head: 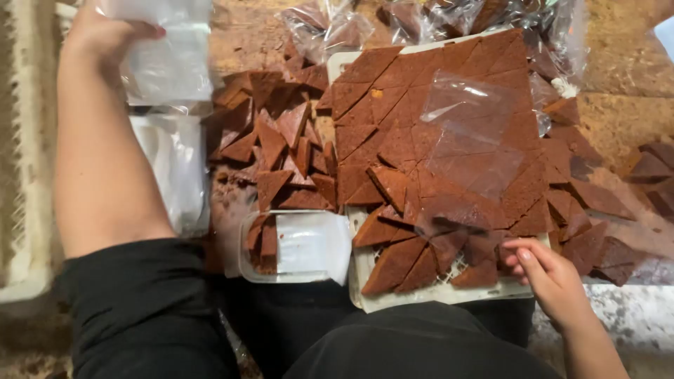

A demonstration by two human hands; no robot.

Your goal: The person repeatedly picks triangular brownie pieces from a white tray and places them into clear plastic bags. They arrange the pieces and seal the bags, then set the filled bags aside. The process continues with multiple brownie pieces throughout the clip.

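Note:
My left hand (105,35) reaches up at the far left and grips a clear plastic bag (168,60) from a stack of bags (179,165). My right hand (547,277) rests at the near right corner of a white tray (365,281), fingers touching a brown triangular cake piece (477,274). The tray carries a brown slab cut into triangles (393,105). A clear plastic bag (470,133) lies over the slab with some pieces inside. A small clear plastic box (295,245) with a few pieces stands just left of the tray.
Loose brown triangles (274,140) are heaped left of the tray, and more (597,203) lie to its right. Filled clear bags (330,28) sit at the back. A white crate wall (28,140) runs along the left edge. My dark-clothed lap fills the bottom.

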